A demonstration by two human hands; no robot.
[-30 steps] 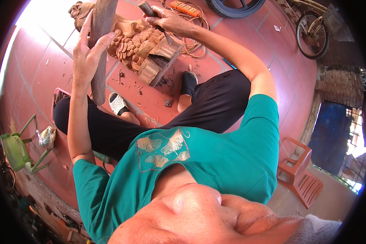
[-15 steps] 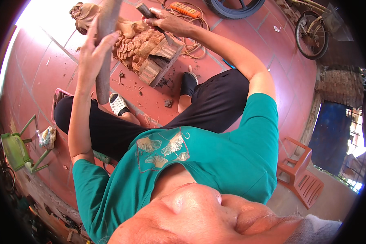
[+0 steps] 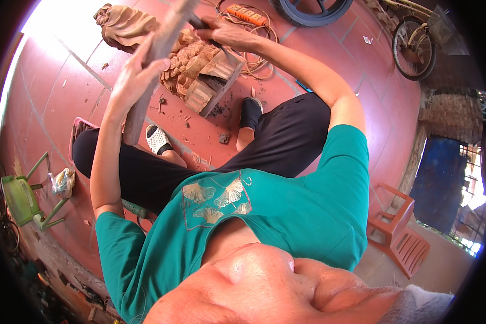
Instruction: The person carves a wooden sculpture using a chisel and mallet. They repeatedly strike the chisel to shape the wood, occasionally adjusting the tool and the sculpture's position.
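My left hand (image 3: pixel 133 85) is closed around a thick wooden club (image 3: pixel 136 117), which slants up and to the right, its upper end near the chisel's top. In my right hand (image 3: pixel 228 33) is a chisel (image 3: pixel 197 22), gripped by its dark handle. Its blade points down toward the base end of a carved wooden sculpture (image 3: pixel 123 26), but the exact contact of the edge cannot be made out. The sculpture lies on its side beyond my feet, with draped folds at the far left and scale-like carving near the squared base. The club and my left hand hide part of it.
Wood chips and a dark chunk (image 3: pixel 224 138) lie on the red tiled floor (image 3: pixel 43 102) near my feet. An orange power strip (image 3: pixel 246 14) with coiled cord sits behind the sculpture. A wheel (image 3: pixel 310 11), a green stool (image 3: pixel 20 200) and a brown plastic chair (image 3: pixel 397 232) stand around.
The club's upper part has swung right toward the chisel, and its lower end has shifted slightly left. My left hand has moved right and down a little; my right hand stays nearly in place.
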